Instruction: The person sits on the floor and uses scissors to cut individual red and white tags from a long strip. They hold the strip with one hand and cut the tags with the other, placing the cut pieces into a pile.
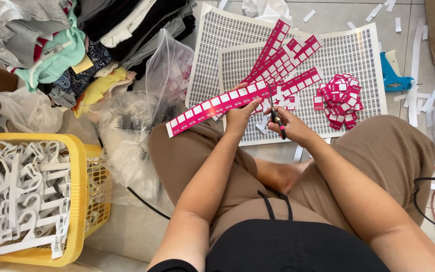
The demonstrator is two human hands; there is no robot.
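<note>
At frame centre, the left hand (pixel 238 120) pinches a long pink tag strip (pixel 212 106) while the right hand (pixel 290 126) grips scissors (pixel 276 117) closed at its end. Cutting squarely between tags probably keeps each piece clean.

Left hand (pixel 240 117) holding pink tag strip (pixel 217 106), right hand (pixel 292 126) apparently working scissors (pixel 277 119), cut tags (pixel 339 99) nearby

Bright, even daylight, soft faint shadows, sharp focus throughout, slight wide-angle bending at the edges
</note>
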